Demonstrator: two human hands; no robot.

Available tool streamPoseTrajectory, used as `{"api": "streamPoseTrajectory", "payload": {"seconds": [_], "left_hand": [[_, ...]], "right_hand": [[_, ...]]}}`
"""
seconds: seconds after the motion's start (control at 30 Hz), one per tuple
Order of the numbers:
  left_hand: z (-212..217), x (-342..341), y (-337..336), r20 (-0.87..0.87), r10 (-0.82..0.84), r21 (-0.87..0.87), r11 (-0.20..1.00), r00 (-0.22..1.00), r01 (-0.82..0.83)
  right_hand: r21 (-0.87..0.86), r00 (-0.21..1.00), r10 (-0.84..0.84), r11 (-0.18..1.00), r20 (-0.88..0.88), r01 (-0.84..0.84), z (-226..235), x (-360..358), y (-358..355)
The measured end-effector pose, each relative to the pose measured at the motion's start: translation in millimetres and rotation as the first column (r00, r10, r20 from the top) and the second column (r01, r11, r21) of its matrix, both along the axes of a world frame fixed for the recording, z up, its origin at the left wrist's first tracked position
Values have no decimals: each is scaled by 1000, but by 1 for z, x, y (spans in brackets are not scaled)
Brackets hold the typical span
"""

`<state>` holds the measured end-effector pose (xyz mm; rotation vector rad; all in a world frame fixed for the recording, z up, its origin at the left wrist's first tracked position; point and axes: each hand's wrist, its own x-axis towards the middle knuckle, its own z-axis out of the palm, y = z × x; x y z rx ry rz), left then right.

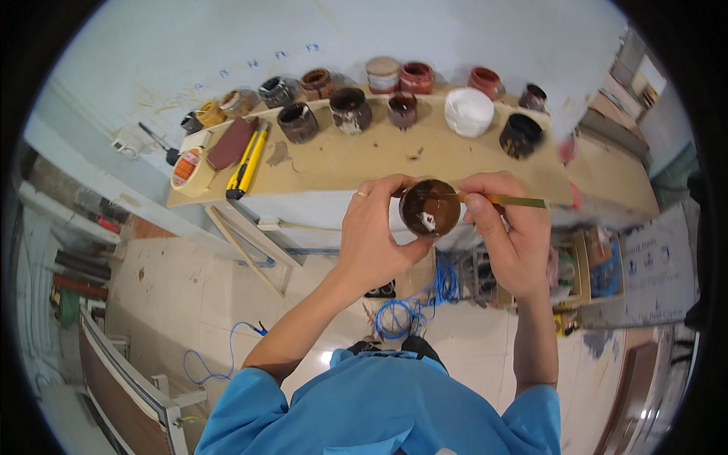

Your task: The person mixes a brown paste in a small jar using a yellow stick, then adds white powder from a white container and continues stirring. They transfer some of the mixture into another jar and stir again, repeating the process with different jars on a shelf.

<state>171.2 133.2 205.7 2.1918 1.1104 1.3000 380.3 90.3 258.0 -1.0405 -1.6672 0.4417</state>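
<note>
My left hand [373, 236] is wrapped round a small round cup [410, 214], held up in front of the shelf's near edge. Dark brown liquid [442, 209] lies inside it, with a white blob [427, 221] on the near side. In my right hand [509, 231] a thin flat stick [525, 202] is pinched between thumb and fingers. Its outer end points right, and the other end reaches over the cup's rim into the brown liquid. How deep the tip sits is hard to see.
Several paint-stained pots [350, 112] line the tan shelf [334, 168], along with a white wrapped pot [469, 112]. A yellow utility knife [248, 161], a maroon pad [232, 142] and a tape dispenser [189, 171] lie at left. Blue hose [394, 318] coils on the floor.
</note>
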Motion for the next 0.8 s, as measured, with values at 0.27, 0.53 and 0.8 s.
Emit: {"api": "streamPoseTrajectory", "payload": {"seconds": [0.27, 0.53, 0.8], "left_hand": [[-62, -63, -73, 41, -314, -280, 908, 948, 313], [-115, -104, -113, 58, -458, -330, 830, 887, 450], [-134, -115, -127, 91, -402, -363, 839, 911, 407]], "right_hand": [[-49, 944, -112, 990, 311, 134, -34, -47, -112], [-240, 974, -203, 945, 100, 222, -88, -106, -168], [-237, 976, -197, 948, 94, 214, -95, -126, -176]]}}
